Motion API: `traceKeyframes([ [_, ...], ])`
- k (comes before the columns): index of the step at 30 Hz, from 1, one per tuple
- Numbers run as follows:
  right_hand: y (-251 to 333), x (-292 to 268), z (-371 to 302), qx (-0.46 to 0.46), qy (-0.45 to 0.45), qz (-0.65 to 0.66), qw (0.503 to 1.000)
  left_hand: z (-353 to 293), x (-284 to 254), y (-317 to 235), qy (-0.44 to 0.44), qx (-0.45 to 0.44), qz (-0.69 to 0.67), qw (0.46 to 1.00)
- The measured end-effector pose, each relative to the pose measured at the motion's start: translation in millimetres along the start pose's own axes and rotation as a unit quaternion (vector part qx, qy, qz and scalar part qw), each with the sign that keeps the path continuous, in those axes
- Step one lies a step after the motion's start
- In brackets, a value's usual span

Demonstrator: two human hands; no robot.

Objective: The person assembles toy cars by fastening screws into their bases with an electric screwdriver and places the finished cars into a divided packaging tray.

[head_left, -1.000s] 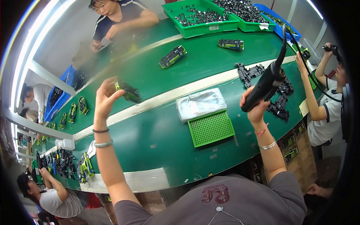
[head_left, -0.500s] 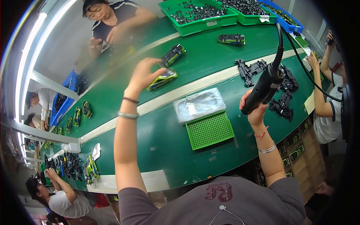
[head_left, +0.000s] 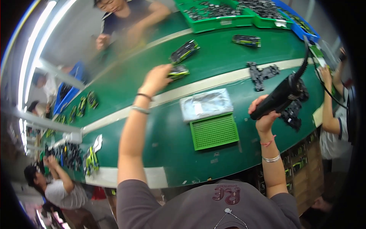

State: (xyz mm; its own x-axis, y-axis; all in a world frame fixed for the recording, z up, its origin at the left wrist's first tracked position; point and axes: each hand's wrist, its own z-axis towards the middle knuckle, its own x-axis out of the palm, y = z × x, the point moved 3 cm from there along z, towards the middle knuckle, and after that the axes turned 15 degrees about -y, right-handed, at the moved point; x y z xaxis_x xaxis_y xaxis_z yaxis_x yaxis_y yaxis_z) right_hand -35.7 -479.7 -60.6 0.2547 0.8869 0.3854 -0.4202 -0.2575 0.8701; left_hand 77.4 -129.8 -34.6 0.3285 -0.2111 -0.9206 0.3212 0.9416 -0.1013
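Observation:
My left hand (head_left: 157, 79) reaches across the green table, its fingers closed on the near end of a green-and-black toy car (head_left: 179, 71). The fingers hide part of that car. Just beyond lies another toy car (head_left: 185, 51), dark underside up. On the right, my right hand (head_left: 264, 116) is wrapped round a black electric screwdriver (head_left: 280, 98), tilted, with its cable rising from the far end. Black plastic chassis parts (head_left: 260, 75) lie behind the screwdriver, and more chassis parts (head_left: 292, 114) are partly hidden by it.
A green perforated tray (head_left: 214, 131) and a pale wrapped bundle (head_left: 206, 104) sit between my arms. Green bins (head_left: 219, 23) of small parts stand at the far side. Another toy car (head_left: 246, 40) lies beyond the pale strip (head_left: 213, 83). Co-workers sit around the table.
My left hand has come down onto the near toy car and its fingers have closed on it. My right hand still holds the screwdriver. The whole view has shifted slightly.

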Motion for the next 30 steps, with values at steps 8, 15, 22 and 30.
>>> traceKeyframes([
  [8,-14,-16,3,0.025,0.033,-0.020,0.999,-212,-165,129,-0.110,-0.254,0.102,0.956],
  [15,-18,-15,6,0.045,0.074,0.007,0.996,-313,-206,75,-0.288,-0.385,-0.144,0.865],
  [22,-18,-27,18,0.036,0.092,-0.002,0.995,-369,-216,25,-0.371,-0.376,-0.231,0.817],
  [30,-18,-26,26,0.045,0.088,-0.015,0.995,-443,-214,-9,-0.449,-0.428,-0.261,0.740],
])
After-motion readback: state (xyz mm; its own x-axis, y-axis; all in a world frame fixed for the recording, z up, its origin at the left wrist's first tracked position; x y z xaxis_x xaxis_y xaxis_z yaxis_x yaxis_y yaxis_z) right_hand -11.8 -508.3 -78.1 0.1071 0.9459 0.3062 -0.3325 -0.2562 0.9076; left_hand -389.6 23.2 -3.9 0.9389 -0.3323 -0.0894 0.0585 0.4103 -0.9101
